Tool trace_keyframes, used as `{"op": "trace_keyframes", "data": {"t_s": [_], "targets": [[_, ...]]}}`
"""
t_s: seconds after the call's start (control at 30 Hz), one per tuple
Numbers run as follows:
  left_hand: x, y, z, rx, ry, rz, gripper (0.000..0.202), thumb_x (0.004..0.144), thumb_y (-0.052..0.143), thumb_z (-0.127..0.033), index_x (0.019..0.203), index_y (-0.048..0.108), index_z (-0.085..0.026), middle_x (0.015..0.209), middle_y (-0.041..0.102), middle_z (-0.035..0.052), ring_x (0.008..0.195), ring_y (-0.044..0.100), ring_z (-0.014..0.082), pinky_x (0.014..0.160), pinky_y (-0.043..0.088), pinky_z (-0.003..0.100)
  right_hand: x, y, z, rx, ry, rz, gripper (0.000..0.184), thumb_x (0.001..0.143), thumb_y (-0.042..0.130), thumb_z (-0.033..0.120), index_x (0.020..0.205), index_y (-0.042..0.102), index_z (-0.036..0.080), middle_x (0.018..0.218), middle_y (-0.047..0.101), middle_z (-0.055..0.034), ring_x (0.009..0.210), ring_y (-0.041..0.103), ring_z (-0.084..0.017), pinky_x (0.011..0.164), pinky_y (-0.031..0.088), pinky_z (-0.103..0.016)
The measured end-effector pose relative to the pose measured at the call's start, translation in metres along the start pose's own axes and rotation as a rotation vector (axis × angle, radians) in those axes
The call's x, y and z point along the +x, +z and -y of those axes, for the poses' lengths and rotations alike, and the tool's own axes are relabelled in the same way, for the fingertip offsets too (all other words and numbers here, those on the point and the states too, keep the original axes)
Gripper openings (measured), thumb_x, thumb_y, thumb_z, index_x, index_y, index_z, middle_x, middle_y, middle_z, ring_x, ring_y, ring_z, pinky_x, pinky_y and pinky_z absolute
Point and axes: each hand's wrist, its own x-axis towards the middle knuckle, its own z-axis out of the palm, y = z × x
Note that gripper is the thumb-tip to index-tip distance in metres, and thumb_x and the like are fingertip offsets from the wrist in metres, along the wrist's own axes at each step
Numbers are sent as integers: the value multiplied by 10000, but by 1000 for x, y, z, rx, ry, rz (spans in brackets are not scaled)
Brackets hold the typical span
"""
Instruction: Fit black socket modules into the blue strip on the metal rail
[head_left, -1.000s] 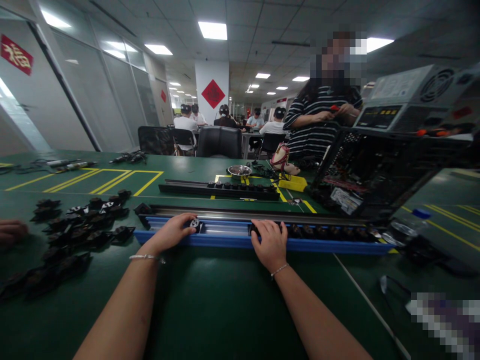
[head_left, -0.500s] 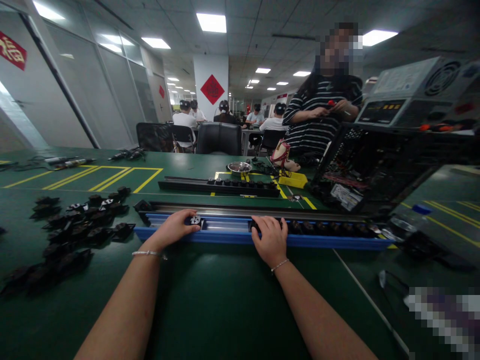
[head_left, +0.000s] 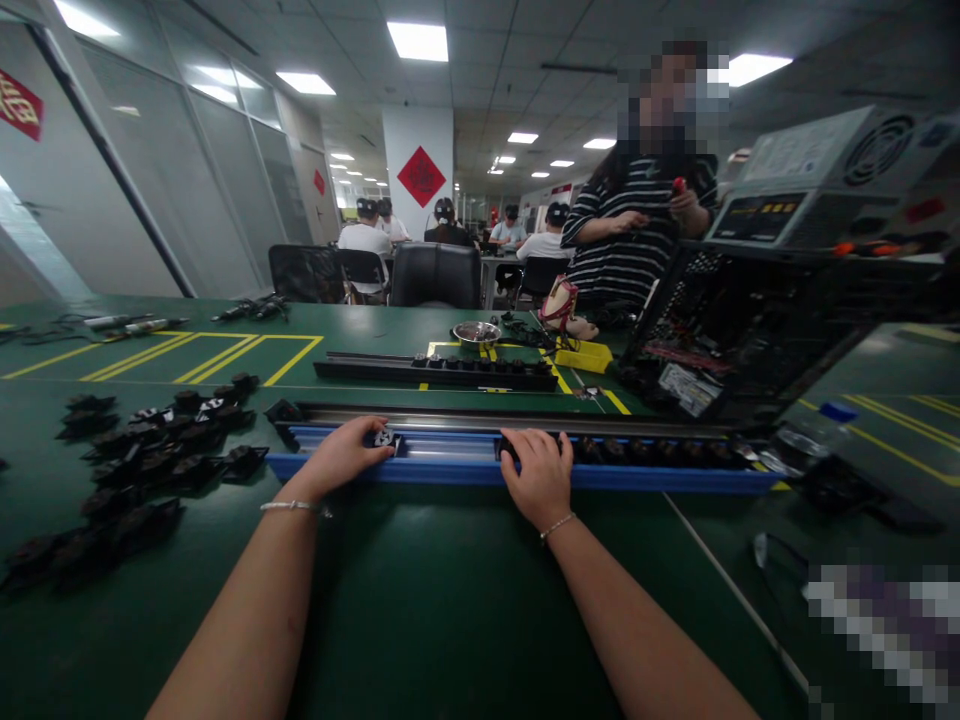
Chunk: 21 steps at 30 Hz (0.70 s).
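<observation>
Movement over the last second is slight: both hands keep their places on the rail. The left hand point(head_left: 341, 455) pinches a small black plastic module with a white mark point(head_left: 385, 438) between thumb and fingertips. It holds the piece in the long blue plastic channel with a silver rail along its back point(head_left: 450, 472), at the same spot as before. That channel lies across the middle of the green table point(head_left: 450, 600), parallel to its near edge. The right hand point(head_left: 534, 470) has also stayed put, palm down, fingers close together and pressed on the left end of the row of black modules point(head_left: 660, 452) seated in the channel. A bare stretch of channel still separates the pinched module from that row. As I judge it, the piece is in the track but not yet up against its neighbours.

Toward the table's left edge lies a loose heap of similar black modules point(head_left: 150, 450); another person's hand that showed at that edge a second ago is gone. Beyond a black strip holding a few modules point(head_left: 439, 372), a person in a striped shirt point(head_left: 630, 250) at the far edge has lifted a red-handled tool point(head_left: 679, 185) higher.
</observation>
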Motion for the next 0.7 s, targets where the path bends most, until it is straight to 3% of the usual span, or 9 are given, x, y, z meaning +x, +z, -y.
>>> {"op": "trace_keyframes", "data": {"t_s": [0.4, 0.57, 0.7], "targets": [[-3, -1, -1, 18, -5, -34, 533, 663, 579, -437, 1123, 552, -168, 1105, 629, 79, 1009, 586, 232, 922, 424, 334, -1, 2, -1, 12, -5, -5, 309, 863, 452, 314, 1137, 587, 270, 1101, 640, -35, 1078, 486, -222, 1058, 115, -475], [-2, 0, 3, 11, 46, -59, 440, 656, 573, -426, 1012, 580, -168, 1145, 608, 95, 1023, 574, 234, 941, 410, 338, 0, 1, -1, -8, -11, 7, 306, 869, 439, 316, 1135, 584, 273, 1098, 640, -28, 1074, 487, -220, 1051, 118, -472], [-1, 1, 5, 12, 49, -77, 451, 653, 573, -415, 1027, 567, -162, 1116, 616, 100, 1003, 578, 231, 934, 416, 340, 0, 1, -1, 4, -12, 6, 306, 872, 436, 318, 1136, 582, 266, 1099, 641, -33, 1075, 486, -220, 1048, 113, -476]]}}
